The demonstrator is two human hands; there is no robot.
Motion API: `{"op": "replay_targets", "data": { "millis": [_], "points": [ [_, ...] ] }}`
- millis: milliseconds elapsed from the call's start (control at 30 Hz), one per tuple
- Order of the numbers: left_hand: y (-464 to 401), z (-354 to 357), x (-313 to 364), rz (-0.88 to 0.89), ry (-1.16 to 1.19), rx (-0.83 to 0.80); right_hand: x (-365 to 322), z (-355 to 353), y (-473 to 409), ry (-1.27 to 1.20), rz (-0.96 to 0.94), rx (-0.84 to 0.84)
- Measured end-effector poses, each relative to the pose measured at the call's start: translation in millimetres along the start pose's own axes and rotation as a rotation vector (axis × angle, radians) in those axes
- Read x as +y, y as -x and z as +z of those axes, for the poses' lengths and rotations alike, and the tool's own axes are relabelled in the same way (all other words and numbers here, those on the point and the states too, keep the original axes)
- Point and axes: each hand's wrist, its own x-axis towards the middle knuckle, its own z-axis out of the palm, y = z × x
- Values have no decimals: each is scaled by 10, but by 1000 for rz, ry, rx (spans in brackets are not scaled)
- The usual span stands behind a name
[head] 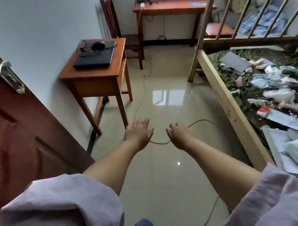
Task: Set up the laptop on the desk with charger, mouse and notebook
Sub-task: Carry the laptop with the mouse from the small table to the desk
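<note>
A closed black laptop lies on a small wooden desk against the left wall. On its lid rest a black mouse and a tangle of black cable. My left hand and my right hand are stretched out over the tiled floor, well short of the desk, fingers spread and holding nothing. A grey flat thing, perhaps a notebook, lies on the bed; I cannot tell for sure.
A brown door stands open at the left. A wooden bunk bed strewn with papers and bags fills the right. At the back are a chair and a longer table with a power strip. A thin cable trails across the floor.
</note>
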Motion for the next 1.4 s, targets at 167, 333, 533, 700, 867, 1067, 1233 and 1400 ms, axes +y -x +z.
{"op": "replay_targets", "data": {
  "millis": [167,333,533,700,867,1067,1233,1400],
  "points": [
    [-65,471,-120,-36,-16,-147,147,420,-46,33,35,-149],
    [-437,812,-297,-36,-42,-262,247,691,-424,27,31,-218],
    [-1385,763,-608,-7,-53,-331,293,672,-1388,25,65,-255],
    [-2261,546,-782,5,-16,-387,303,460,-2300,-13,115,-255],
    [-3210,347,-847,-6,29,-380,390,216,-3202,-24,145,-249],
    [-4508,214,-865,-63,108,-343,672,-89,-4614,27,37,-249],
    [-5563,-10,-922,-204,176,-277,828,-488,-5972,45,-52,-236],
    [-6283,-306,-1085,-353,265,-162,697,-884,-7147,211,-278,-253]
  ]
}}
